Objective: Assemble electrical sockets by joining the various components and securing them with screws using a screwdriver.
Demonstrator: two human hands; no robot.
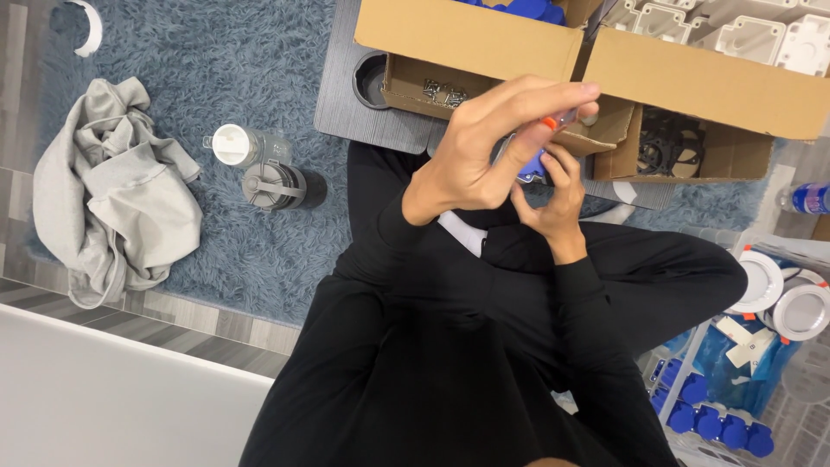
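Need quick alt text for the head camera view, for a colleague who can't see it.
Seen from above, a person in black sits cross-legged on a blue-grey rug, the left hand and right hand together gripping a small blue part with an orange-tipped tool. Open cardboard boxes lie ahead, a grey hoodie and bottle to the left.

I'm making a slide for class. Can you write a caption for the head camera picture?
Seated on a blue rug, left hand and right hand hold a small blue part beside cardboard boxes.
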